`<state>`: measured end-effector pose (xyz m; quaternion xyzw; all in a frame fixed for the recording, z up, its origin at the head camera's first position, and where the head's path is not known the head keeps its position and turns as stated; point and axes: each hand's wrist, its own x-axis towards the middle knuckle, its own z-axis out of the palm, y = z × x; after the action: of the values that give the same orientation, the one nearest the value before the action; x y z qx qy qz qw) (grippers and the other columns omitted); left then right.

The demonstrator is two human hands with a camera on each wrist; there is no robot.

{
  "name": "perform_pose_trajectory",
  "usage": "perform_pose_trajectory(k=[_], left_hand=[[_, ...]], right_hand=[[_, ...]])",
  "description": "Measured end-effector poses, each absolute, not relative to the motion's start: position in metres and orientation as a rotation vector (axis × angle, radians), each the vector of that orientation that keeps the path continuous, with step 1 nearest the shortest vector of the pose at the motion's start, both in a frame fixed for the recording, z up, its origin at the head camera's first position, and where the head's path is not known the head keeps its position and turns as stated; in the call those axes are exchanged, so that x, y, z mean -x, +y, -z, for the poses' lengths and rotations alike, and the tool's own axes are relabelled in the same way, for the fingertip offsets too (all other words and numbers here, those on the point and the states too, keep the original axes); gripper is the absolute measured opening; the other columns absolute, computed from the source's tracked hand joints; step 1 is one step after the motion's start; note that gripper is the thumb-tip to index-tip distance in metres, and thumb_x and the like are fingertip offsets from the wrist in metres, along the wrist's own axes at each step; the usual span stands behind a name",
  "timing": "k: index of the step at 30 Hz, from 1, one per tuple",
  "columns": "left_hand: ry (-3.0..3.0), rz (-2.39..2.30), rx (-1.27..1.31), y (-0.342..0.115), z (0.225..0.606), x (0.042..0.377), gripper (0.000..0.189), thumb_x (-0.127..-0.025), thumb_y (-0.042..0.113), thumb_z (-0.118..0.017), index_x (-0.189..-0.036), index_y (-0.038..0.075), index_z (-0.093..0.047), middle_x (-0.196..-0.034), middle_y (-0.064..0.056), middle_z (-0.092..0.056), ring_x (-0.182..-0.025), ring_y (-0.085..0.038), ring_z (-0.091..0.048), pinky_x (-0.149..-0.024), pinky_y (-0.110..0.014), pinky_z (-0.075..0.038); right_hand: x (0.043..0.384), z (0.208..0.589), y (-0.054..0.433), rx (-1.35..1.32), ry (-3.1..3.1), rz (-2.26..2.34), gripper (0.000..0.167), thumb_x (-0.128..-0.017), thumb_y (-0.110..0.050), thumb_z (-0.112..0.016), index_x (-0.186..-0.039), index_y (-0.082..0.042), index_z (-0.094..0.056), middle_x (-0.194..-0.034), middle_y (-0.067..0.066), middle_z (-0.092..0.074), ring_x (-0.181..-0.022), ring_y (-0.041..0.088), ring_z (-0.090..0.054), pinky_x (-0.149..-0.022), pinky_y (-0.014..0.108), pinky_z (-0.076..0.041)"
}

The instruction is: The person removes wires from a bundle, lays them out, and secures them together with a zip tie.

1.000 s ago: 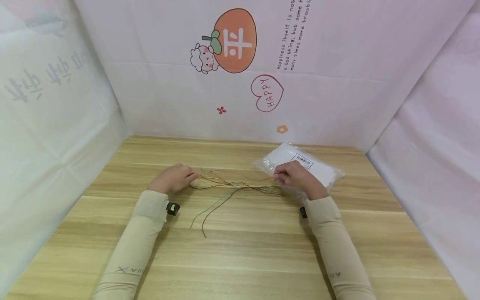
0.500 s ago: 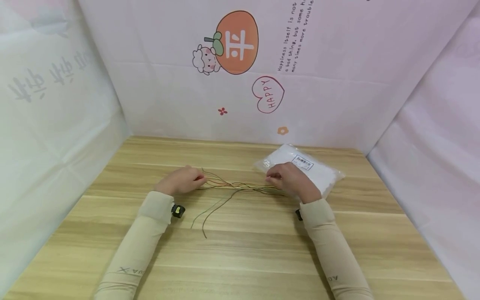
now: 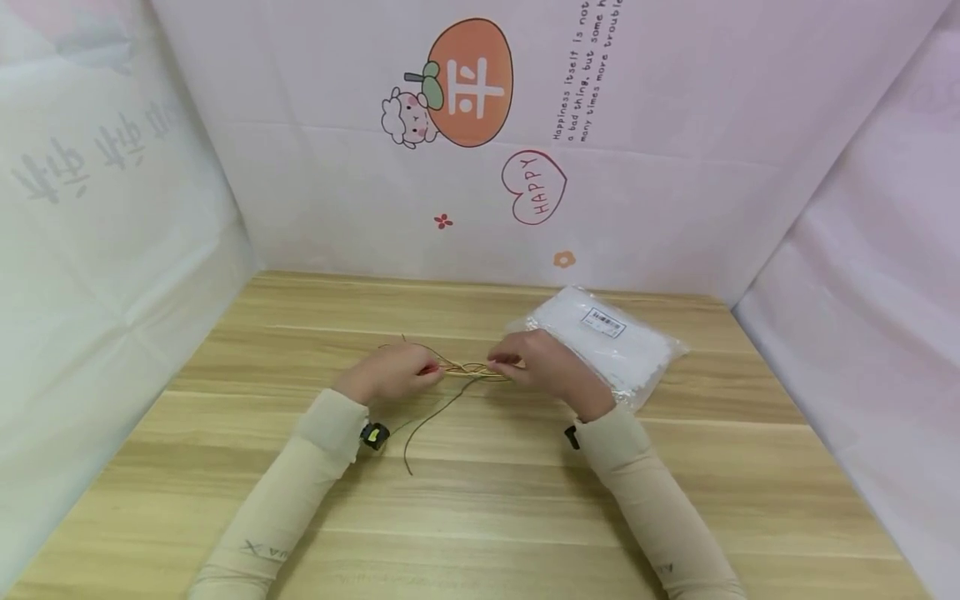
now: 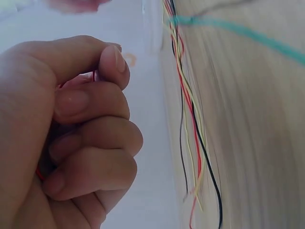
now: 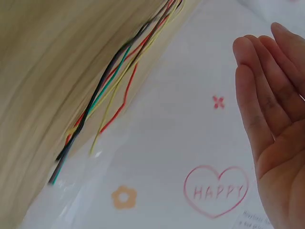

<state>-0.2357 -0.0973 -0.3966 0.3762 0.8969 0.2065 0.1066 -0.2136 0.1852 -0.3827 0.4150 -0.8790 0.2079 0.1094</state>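
Observation:
A loose bundle of thin electrical wires [image 3: 463, 369], yellow, red, black and green, lies across the table between the two hands. My left hand [image 3: 390, 371] is at its left end. In the left wrist view its fingers [image 4: 93, 102] are curled, with bits of a red wire [image 4: 39, 174] showing inside the grasp. My right hand [image 3: 551, 371] hovers over the right part of the bundle. In the right wrist view its fingers [image 5: 257, 90] are extended and hold nothing, apart from the wire ends [image 5: 71, 138]. In the head view both hands hide the bundle's ends.
A clear plastic bag [image 3: 637, 354] with white contents and a barcode label lies behind and partly under the right hand. A dark stray wire [image 3: 420, 427] curves toward the front of the wooden table [image 3: 480, 517]. Printed white cloth [image 3: 337, 192] walls the back and sides.
Both hands have moved inward toward the middle of the bundle, covering more of the wires. A red strand that stretched to the right hand a second ago no longer shows there.

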Motion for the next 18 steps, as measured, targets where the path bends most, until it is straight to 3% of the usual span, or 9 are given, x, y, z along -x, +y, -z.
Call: perform_pose_trajectory(k=[4,11,18], left_hand=[[2.607,-0.594,-1.147,-0.088,0.394,0.228,0.042,-0.109,0.020,-0.053,-0.068,0.019,-0.047,-0.061,0.009,-0.038,-0.054,-0.004,-0.035,-0.056,-0.021,-0.032],[2.563,-0.600,-1.224,-0.075,0.394,0.218,0.030,-0.109,0.017,-0.051,-0.088,0.007,-0.069,-0.064,0.009,-0.042,-0.058,-0.004,-0.039,-0.059,-0.021,-0.036],[2.547,-0.587,-1.319,-0.070,0.396,0.216,0.029,-0.111,0.018,-0.047,-0.094,0.007,-0.068,-0.066,0.009,-0.039,-0.059,-0.004,-0.038,-0.061,-0.023,-0.037]], right_hand=[[0.205,0.382,0.166,-1.319,-2.487,-0.602,0.007,-0.094,-0.010,-0.080,-0.100,-0.007,-0.082,-0.095,0.003,-0.081,-0.085,0.012,-0.076,-0.075,0.025,-0.061],[0.196,0.388,0.147,-1.374,-2.381,-0.468,0.012,-0.095,-0.017,-0.080,-0.105,-0.012,-0.083,-0.097,0.000,-0.082,-0.087,0.011,-0.077,-0.081,0.024,-0.061],[0.197,0.393,0.147,-1.383,-2.340,-0.487,0.010,-0.094,-0.012,-0.079,-0.104,-0.011,-0.083,-0.095,0.000,-0.081,-0.085,0.010,-0.076,-0.079,0.024,-0.061]])
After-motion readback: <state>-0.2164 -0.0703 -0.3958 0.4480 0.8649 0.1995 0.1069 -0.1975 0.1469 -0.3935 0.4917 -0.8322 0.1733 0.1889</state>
